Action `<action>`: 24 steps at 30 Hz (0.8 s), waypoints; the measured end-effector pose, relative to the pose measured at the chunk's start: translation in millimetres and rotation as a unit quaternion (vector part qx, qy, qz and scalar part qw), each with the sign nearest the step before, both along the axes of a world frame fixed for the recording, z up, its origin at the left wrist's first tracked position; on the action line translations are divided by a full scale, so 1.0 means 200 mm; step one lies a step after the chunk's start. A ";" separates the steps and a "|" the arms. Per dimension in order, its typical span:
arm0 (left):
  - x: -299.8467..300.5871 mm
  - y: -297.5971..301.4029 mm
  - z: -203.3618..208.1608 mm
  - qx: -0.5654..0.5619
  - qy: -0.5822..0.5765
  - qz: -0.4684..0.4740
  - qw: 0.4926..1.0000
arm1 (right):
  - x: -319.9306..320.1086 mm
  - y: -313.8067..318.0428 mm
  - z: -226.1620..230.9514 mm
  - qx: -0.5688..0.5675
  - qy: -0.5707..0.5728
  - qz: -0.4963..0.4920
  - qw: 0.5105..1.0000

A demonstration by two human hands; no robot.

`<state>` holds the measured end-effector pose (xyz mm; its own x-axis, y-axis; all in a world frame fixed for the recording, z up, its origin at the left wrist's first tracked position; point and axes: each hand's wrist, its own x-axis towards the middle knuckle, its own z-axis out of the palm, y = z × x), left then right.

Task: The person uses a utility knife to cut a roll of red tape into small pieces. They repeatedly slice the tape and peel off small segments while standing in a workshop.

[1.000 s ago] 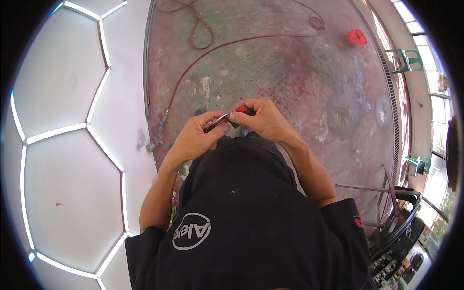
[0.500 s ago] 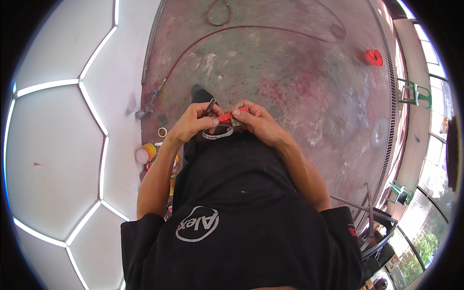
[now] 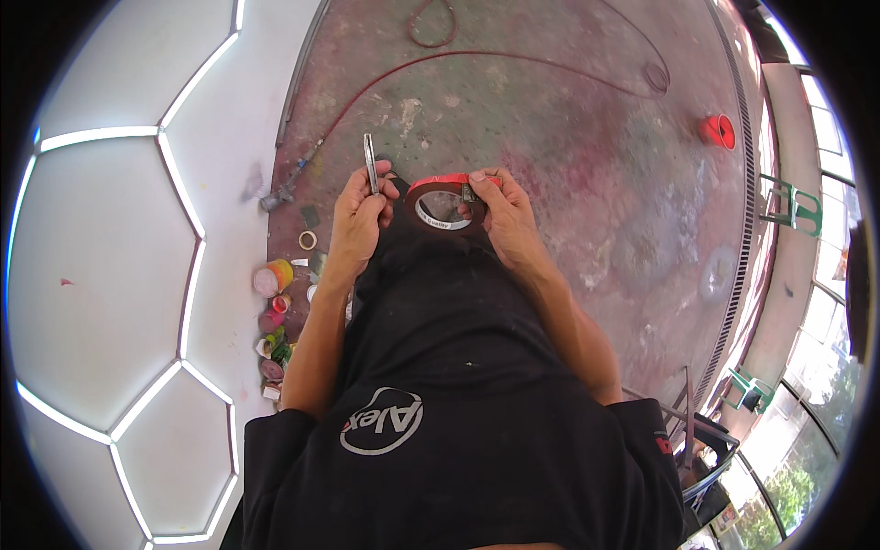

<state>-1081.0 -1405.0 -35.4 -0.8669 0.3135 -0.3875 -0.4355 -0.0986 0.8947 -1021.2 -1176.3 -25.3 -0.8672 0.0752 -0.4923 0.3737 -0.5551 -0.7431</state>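
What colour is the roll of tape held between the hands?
The roll of tape is red on its outer face with a pale inner core, seen in the head view.

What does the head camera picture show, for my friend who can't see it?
Seen from above, a person in a black shirt holds a roll of red tape in the right hand and a slim metal tool upright in the left hand. Below is a stained reddish floor with a thin cable, small paint pots and a white panelled wall to the left.
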 end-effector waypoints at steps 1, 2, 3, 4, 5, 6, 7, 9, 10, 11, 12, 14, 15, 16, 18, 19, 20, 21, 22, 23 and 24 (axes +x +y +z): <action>0.01 0.03 0.08 0.015 -0.005 0.007 1.000 | -0.01 0.02 0.01 0.011 0.004 -0.015 1.000; 0.02 0.05 0.15 0.031 -0.010 0.012 0.999 | -0.02 0.05 0.01 0.022 0.008 -0.030 0.999; 0.02 0.06 0.21 0.030 -0.005 0.008 1.000 | -0.04 0.06 0.01 0.033 0.015 -0.049 0.998; 0.03 0.08 0.25 0.033 -0.002 0.004 0.999 | -0.06 0.08 0.01 0.041 0.030 -0.058 0.997; 0.03 0.09 0.28 0.037 0.001 -0.001 0.999 | -0.08 0.09 0.01 0.048 0.045 -0.067 0.996; 0.05 0.10 0.30 0.039 -0.003 0.000 0.999 | -0.08 0.10 0.01 0.056 0.055 -0.075 0.994; 0.05 0.10 0.31 0.041 -0.008 0.000 0.999 | -0.09 0.10 0.02 0.061 0.065 -0.085 0.992; 0.06 0.12 0.34 0.047 -0.025 -0.019 0.998 | -0.12 0.10 0.04 0.071 0.086 -0.102 0.989; 0.07 0.13 0.35 0.051 -0.036 -0.039 0.997 | -0.13 0.10 0.06 0.087 0.087 -0.116 0.986; 0.06 0.14 0.37 0.055 -0.048 -0.059 0.996 | -0.15 0.09 0.09 0.103 0.088 -0.129 0.982; 0.06 0.17 0.40 0.060 -0.067 -0.065 0.994 | -0.14 0.08 0.11 0.118 0.084 -0.140 0.980; 0.06 0.23 0.45 0.068 -0.108 -0.077 0.989 | -0.13 0.08 0.12 0.129 0.098 -0.142 0.977; 0.06 0.27 0.46 0.053 -0.078 -0.095 0.991 | -0.15 0.08 0.13 0.136 0.111 -0.145 0.974; 0.07 0.30 0.47 0.038 -0.048 -0.113 0.992 | -0.15 0.07 0.15 0.151 0.123 -0.154 0.969; 0.08 0.34 0.47 0.029 -0.022 -0.136 0.990 | -0.14 0.06 0.18 0.182 0.146 -0.171 0.957; 0.09 0.36 0.47 0.035 -0.027 -0.141 0.989 | -0.15 0.05 0.19 0.182 0.145 -0.177 0.956; 0.09 0.38 0.47 0.040 -0.031 -0.146 0.988 | -0.15 0.05 0.21 0.181 0.143 -0.182 0.956; 0.10 0.40 0.46 0.025 -0.019 -0.154 0.988 | -0.15 0.04 0.22 0.181 0.141 -0.188 0.955; 0.09 0.40 0.46 0.018 -0.019 -0.159 0.987 | -0.15 0.04 0.22 0.182 0.142 -0.193 0.954; 0.09 0.40 0.46 0.010 -0.020 -0.164 0.986 | -0.15 0.04 0.23 0.182 0.143 -0.198 0.952; 0.08 0.41 0.46 0.003 -0.019 -0.169 0.985 | -0.15 0.03 0.23 0.183 0.144 -0.204 0.951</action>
<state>-1064.9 -1323.7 55.8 -0.6969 0.5841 -0.4161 -0.4783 0.0537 0.8766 -1050.9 -1169.4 21.5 -0.8245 0.5542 -0.1146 -0.0661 -0.2954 -0.9531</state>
